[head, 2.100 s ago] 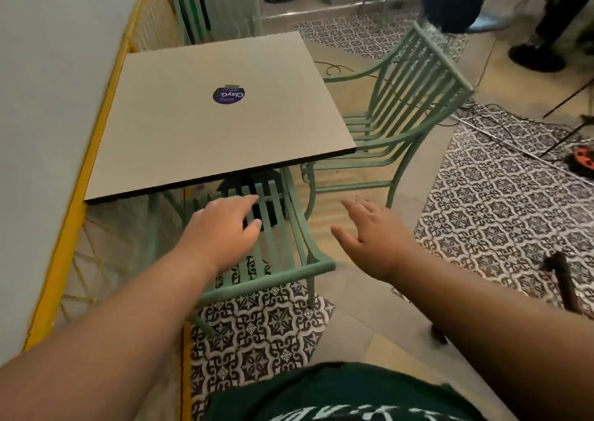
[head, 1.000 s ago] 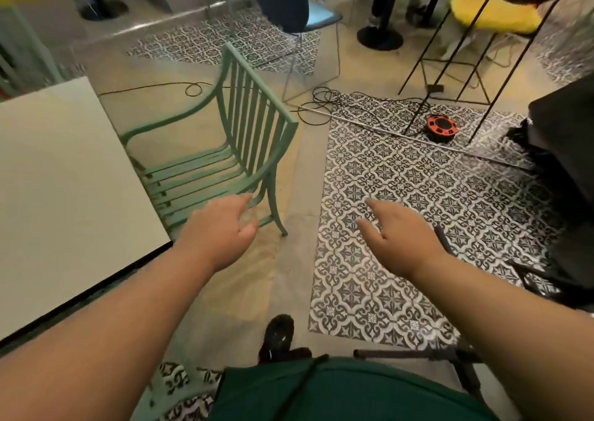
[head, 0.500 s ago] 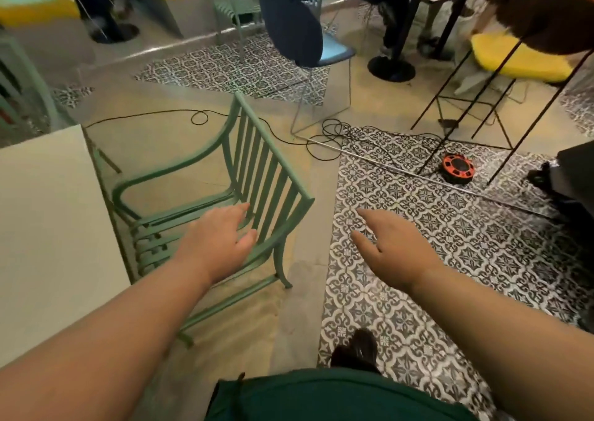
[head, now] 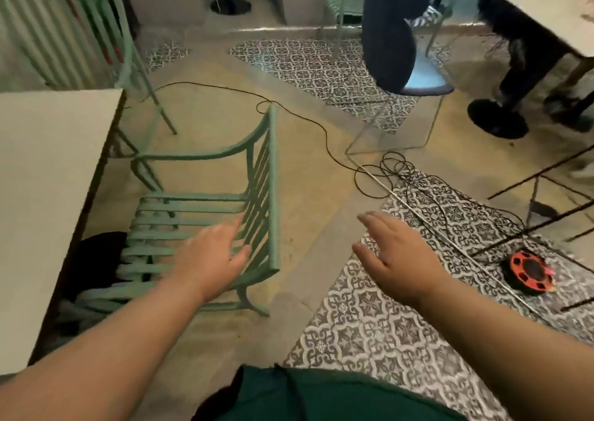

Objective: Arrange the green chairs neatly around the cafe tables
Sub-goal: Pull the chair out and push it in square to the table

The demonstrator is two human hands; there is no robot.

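Because the chair (head: pixel 205 208) stands a little away from the counter (head: pixel 48 195), seat facing it, the left hand (head: pixel 209 256) reaches for its back with grip spread, holding nothing. Right hand (head: pixel 395 259) hangs spread over the floor, likely to help push.

orange cable reel (head: pixel 529 271) and black cable (head: pixel 324 131) on patterned floor tiles (head: pixel 369 324)
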